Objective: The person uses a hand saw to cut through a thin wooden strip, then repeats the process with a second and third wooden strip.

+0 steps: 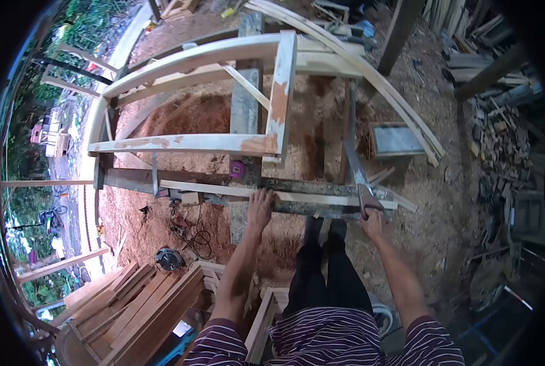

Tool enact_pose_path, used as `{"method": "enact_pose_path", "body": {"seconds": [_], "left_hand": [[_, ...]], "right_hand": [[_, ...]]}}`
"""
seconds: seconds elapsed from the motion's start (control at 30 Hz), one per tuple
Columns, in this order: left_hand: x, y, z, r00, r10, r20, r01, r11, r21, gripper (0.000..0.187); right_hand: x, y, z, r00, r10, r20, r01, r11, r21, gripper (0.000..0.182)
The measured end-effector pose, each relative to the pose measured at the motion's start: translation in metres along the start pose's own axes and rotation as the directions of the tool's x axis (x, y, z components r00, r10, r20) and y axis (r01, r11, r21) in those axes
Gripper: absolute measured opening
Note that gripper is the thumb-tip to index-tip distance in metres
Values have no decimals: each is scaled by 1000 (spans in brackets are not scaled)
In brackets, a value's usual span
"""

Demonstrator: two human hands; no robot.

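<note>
Reddish sawdust-strewn ground (132,229) lies beneath the worn, dark timber bench (132,179). My left hand (261,206) is curled tight over a long, pale wooden strip (321,198) lying along the bench, its long axis running left to right; my right hand (373,222) wraps the handle of a grey-bladed handsaw (356,166), pointing away from me near the strip's right end. Beyond are a purple tape measure (238,169) and a pale, curved wooden frame (187,143)

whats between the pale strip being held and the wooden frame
In the head view, a purple tape measure and part of a dark beam lie between the pale strip and wooden frame.
</note>
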State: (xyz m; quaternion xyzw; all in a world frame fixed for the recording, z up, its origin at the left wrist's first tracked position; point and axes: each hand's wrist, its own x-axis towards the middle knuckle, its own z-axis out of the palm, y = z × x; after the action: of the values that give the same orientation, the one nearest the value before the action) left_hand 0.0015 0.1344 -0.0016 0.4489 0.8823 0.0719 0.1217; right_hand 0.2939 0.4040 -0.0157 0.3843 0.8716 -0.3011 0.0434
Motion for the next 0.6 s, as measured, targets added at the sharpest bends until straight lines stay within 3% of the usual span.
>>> {"method": "enact_pose_path", "body": {"seconds": [0.03, 0.2, 0.27, 0.43, 0.6], "left_hand": [[2, -2, -2, 998, 38, -45, -35, 998, 61, 53], [25, -8, -4, 985, 167, 34, -169, 985, 33, 47], [31, -10, -1, 971, 196, 140, -200, 980, 16, 42], [34, -14, 9, 969, 237, 75, -230, 969, -93, 33], [34, -5, 15, 940, 274, 203, -238, 954, -183, 35]], "right_hand": [[-1, -6, 1, 1000, 5, 11, -5, 998, -68, 22], [4, -33, 14, 992, 88, 88, -77, 989, -124, 27], [6, -36, 30, 983, -134, -128, 114, 982, -152, 29], [21, -77, 29, 990, 66, 127, -49, 990, -129, 33], [21, -80, 50, 999, 1, 39, 3, 995, -102, 31]]}}
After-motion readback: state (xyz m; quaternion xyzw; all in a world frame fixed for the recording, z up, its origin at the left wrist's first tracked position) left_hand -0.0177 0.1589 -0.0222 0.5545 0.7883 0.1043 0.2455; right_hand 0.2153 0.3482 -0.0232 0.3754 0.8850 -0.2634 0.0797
